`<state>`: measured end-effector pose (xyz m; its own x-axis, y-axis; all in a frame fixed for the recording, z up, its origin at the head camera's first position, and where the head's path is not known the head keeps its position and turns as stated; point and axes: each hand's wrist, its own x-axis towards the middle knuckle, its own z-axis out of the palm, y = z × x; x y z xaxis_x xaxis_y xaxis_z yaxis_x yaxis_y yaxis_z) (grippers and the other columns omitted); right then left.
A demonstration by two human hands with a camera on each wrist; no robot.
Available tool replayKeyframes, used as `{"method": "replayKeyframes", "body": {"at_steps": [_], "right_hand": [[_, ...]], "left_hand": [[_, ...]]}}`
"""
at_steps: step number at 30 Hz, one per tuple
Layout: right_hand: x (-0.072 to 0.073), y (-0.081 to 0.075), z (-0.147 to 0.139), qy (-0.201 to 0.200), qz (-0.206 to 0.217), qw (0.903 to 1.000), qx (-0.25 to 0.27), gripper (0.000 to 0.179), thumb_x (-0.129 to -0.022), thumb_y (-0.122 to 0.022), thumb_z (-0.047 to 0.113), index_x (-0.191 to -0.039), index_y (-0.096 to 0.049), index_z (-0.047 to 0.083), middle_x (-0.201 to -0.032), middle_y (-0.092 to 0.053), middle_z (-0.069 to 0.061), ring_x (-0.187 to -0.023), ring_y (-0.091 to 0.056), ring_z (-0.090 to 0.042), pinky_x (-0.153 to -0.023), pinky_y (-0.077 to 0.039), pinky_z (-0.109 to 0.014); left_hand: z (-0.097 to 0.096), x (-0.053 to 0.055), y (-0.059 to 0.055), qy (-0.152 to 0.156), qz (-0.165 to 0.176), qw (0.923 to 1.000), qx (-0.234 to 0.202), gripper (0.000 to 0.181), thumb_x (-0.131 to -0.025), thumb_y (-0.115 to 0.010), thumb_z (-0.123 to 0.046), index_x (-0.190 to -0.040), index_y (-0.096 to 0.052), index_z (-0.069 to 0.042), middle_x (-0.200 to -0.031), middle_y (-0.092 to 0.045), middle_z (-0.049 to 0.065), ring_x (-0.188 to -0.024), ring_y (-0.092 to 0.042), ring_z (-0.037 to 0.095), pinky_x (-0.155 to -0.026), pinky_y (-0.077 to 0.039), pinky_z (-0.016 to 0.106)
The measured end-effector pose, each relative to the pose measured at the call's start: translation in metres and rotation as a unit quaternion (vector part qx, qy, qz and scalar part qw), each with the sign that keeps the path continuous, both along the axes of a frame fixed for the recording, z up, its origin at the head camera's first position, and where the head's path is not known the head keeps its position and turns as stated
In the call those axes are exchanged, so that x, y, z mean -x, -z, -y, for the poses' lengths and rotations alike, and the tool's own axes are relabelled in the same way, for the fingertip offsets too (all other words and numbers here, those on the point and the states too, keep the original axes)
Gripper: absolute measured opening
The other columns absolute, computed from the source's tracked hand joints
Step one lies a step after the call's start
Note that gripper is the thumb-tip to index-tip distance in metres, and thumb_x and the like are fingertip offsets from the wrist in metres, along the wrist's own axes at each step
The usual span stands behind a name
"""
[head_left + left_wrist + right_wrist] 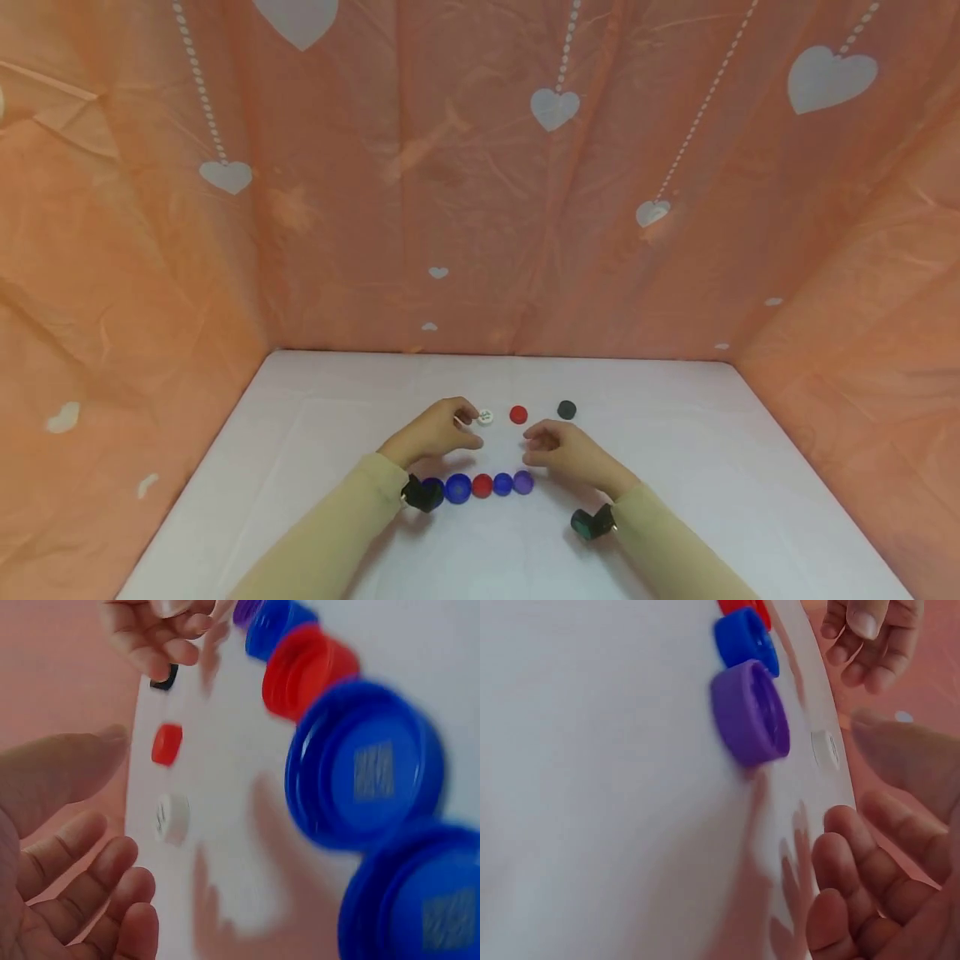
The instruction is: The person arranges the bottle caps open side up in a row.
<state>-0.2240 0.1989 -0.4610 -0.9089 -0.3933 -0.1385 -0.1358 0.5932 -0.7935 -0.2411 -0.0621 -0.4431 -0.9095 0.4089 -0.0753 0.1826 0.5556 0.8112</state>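
Note:
My left hand [437,429] hovers with loosely curved fingers and nothing in its grasp, fingertips close by the white bottle cap [486,417] with dark marks on top. Opposite it, my right hand [573,454] is also relaxed over the table, thumb and fingers apart. Behind the hands lie a red cap [518,414] and a black cap [567,409]. Nearer my body, a row of caps touches side by side: a blue cap [450,907] partly hidden by the left wrist camera in the head view, a large blue cap [458,489], a red one [482,486], a smaller blue one [502,483] and a purple one [523,482].
A white cloth [675,433] covers the table. Orange curtains [480,208] with pale hearts stand behind it and at both sides. Black cameras sit at both wrists, the left camera [422,493] over the row's left end.

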Motion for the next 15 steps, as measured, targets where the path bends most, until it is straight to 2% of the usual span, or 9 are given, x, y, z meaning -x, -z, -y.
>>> {"method": "replayKeyframes", "body": {"at_steps": [4,8,15], "right_hand": [[0.017,-0.002,0.015,0.003,0.001,0.9999,0.015,0.045,-0.085,-0.074,0.035,-0.121,-0.062,0.011,-0.099,-0.065,0.002,-0.095,-0.059,-0.018,-0.087,-0.048,-0.04],[0.031,-0.002,0.028,-0.001,-0.002,1.0,0.005,0.049,-0.085,-0.074,0.036,-0.125,-0.06,0.01,-0.096,-0.064,0.001,-0.092,-0.059,-0.018,-0.086,-0.047,-0.04],[0.043,0.004,0.044,-0.021,-0.011,0.9997,-0.004,0.05,-0.085,-0.075,0.03,-0.126,-0.058,0.006,-0.087,-0.065,0.001,-0.081,-0.059,-0.014,-0.077,-0.048,-0.032]], "left_hand": [[0.007,0.011,0.003,-0.003,-0.002,1.0,0.001,0.044,-0.077,-0.082,-0.016,-0.112,-0.062,0.0,-0.101,-0.061,0.011,-0.089,-0.056,0.019,-0.081,-0.048,0.036],[0.007,0.018,0.008,-0.012,0.0,0.9999,0.003,0.042,-0.076,-0.082,-0.015,-0.11,-0.062,0.0,-0.099,-0.062,0.01,-0.091,-0.056,0.02,-0.083,-0.047,0.038],[0.006,0.028,0.018,-0.024,0.009,0.9997,0.004,0.039,-0.076,-0.082,-0.012,-0.109,-0.063,-0.001,-0.094,-0.064,0.008,-0.087,-0.058,0.018,-0.081,-0.049,0.035]]}}
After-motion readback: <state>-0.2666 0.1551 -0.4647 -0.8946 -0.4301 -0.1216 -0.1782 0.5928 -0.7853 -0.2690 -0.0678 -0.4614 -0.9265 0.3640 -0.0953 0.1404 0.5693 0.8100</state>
